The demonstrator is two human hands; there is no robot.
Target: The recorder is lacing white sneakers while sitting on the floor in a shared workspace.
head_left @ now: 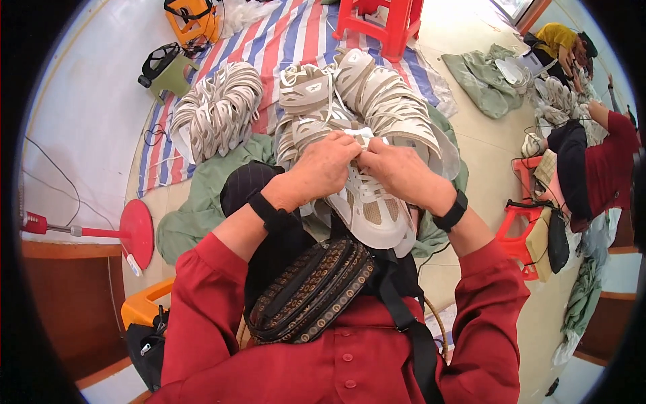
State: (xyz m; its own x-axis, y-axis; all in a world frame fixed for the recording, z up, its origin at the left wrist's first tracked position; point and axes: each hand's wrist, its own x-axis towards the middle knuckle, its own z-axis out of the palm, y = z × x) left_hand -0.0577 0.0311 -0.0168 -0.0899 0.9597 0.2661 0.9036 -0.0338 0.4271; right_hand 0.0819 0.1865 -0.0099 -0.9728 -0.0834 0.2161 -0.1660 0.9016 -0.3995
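A white and beige shoe upper, laced and with no sole visible, lies over my lap with its toe toward me. At its collar end my left hand is closed, thumb and fingers pinched together. Right beside it my right hand is pinched on the same upper, near the top of the laces. Whether lace or tongue is between the fingertips is hidden by my fingers. Just beyond my hands, stacked uppers stand in a long nested row, with another upper to their left.
Another bundle of uppers rests at left on a striped sheet. A red stool stands at the back, a green stool at far left. A red round base lies left. People work at right near a red stool.
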